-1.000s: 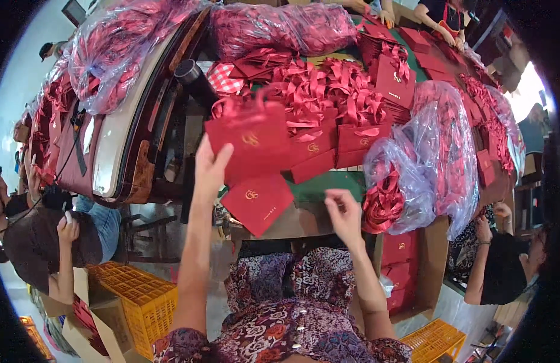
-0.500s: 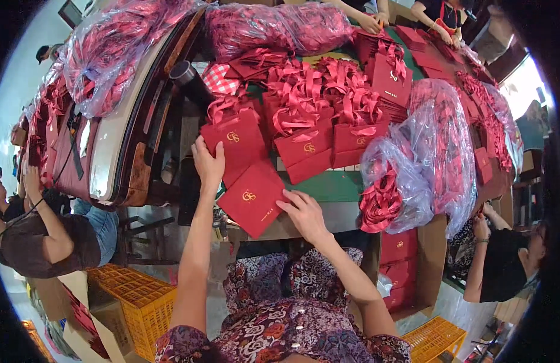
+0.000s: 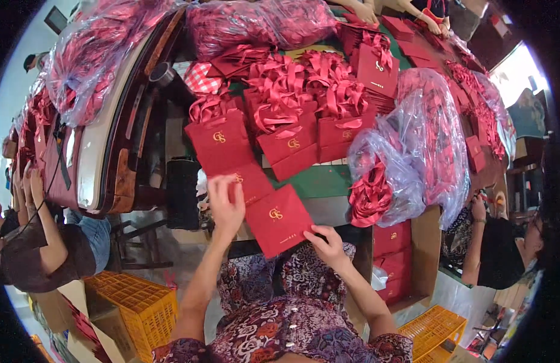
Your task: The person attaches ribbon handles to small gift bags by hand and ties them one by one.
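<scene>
A flat red paper bag [image 3: 278,219] with a gold emblem overhangs the near edge of the table, tilted. My right hand [image 3: 329,247] pinches its right corner between thumb and fingers. My left hand [image 3: 226,209] is at the upper left of that bag, fingers apart, over another flat red bag [image 3: 246,178]. Just beyond lies a red gift bag [image 3: 219,138] with ribbon handles. To its right are two stacks of red bags, a middle stack [image 3: 292,142] and a right stack [image 3: 346,130], with bunched ribbon handles on top.
A plastic-wrapped bundle [image 3: 386,175] of red ribbon bags lies right of the stacks. Under the table's right side is a cardboard box [image 3: 422,260] holding red bags. A dark tumbler [image 3: 171,81] stands at the left. Yellow crates [image 3: 137,302] are on the floor. Other people work around the table.
The front bag has moved right and toward me with my right hand. My left hand has left the ribbon-handled bag's edge and come nearer, beside the front bag.
</scene>
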Demonstrator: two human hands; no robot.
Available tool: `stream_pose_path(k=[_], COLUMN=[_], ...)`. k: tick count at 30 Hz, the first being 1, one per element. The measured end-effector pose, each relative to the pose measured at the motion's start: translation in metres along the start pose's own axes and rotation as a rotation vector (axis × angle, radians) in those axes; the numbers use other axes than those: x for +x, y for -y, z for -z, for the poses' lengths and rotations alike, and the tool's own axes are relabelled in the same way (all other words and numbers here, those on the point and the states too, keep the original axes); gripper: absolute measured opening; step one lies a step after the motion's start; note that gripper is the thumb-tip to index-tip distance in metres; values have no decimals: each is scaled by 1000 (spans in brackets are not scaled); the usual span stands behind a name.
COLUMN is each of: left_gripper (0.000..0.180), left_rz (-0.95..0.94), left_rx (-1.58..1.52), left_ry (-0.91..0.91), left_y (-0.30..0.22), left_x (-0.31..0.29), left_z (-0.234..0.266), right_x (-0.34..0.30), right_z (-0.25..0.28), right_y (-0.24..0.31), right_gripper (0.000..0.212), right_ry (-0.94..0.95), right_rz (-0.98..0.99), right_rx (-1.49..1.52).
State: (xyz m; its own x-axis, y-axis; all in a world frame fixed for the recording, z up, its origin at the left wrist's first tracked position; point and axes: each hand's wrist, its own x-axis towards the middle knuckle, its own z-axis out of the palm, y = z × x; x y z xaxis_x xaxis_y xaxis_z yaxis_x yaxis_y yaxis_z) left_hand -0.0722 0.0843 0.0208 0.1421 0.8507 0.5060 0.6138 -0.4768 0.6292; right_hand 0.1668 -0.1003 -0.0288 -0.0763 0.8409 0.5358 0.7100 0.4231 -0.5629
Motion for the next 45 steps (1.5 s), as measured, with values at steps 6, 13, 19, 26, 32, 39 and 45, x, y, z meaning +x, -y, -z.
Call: stream_pose_path(k=[6,13,19,26,32,39,45], left_gripper=[52,70,67,63,67,60,38], left_rz=[-72,-137,-184,-201,-108,-39,30], left_rx=[51,151,92,137,219,44,-98], left_ry=[425,564,636,491,530,524,559], left_y=[-49,-62,-64,-61,-63,-72,-76], left_x=[-49,-59,-58,-58,-63,-57,-48], left_z=[-26,-43,-43,-43,-47,-50,-50], right_x=[-15,24,59,62,68,64,72], right_z=[8,30,49,42,25,-1,-3], right_y=[-1,-6,-52,-59,-12,20,18], right_gripper=[38,32,31,14,16,13,14], right_ry=[14,-52,-90,-54,0,-36,-126], right_rz=[-69,-151,-399,-476,-195,-338,-554], right_rx=[-88,-253,-698,-737,-524,-165,11])
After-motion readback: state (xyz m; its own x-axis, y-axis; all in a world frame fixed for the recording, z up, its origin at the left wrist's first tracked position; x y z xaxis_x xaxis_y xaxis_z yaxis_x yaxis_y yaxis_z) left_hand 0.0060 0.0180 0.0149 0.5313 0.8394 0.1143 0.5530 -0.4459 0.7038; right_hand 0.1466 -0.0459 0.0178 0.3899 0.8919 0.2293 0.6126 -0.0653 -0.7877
